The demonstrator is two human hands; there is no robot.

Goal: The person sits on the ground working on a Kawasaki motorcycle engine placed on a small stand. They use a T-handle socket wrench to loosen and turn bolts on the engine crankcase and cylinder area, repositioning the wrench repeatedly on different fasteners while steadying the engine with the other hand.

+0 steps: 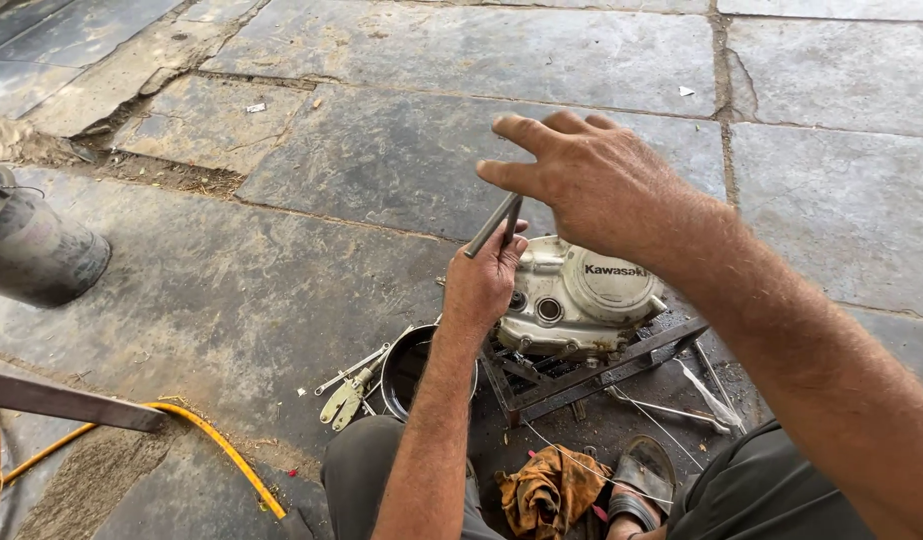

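Round pale badge with dark lettering on engine cover point(581, 295), perhaps paper scraps on floor

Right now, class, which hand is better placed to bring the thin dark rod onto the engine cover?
Probably the left hand: its grip is shut on the rod, right beside the engine cover. The right hand hovers above, fingers spread, at most brushing the rod's upper end.
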